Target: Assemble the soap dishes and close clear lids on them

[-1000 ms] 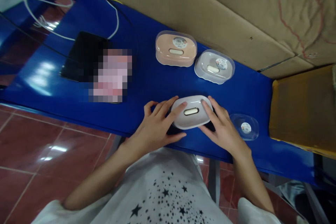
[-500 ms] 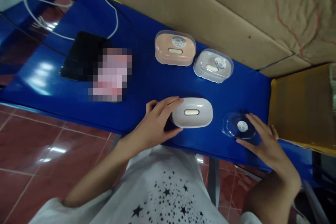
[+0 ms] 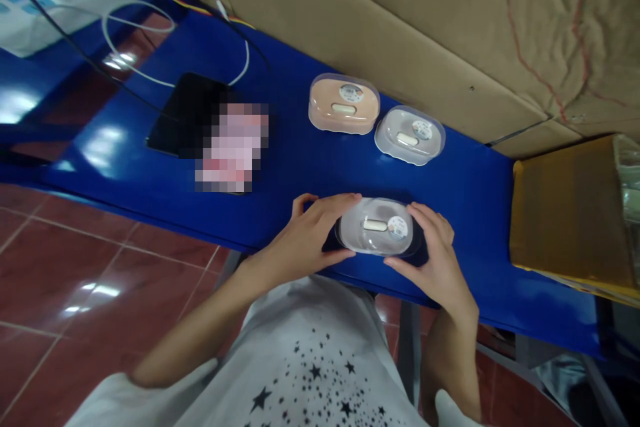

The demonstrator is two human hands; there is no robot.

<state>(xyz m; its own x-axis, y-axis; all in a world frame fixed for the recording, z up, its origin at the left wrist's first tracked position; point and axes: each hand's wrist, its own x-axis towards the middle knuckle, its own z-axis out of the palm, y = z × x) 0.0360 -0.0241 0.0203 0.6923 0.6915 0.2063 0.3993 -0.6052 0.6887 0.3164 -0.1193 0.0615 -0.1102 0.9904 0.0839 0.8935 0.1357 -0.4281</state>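
Pale lidded box (image 3: 375,241), left hand (image 3: 306,232) clamped on its left end, right hand (image 3: 439,248) clamped on its right end

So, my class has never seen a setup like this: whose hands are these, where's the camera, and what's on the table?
There's no robot, just a person whose left hand and right hand grip the ends of a white dish under a clear lid; whether it's fully seated isn't clear. The camera is worn on the head, looking forward and down, so the shirt shows too. Farther back on the blue table are a lidded peach dish and another lidded white one. A box sits at right.
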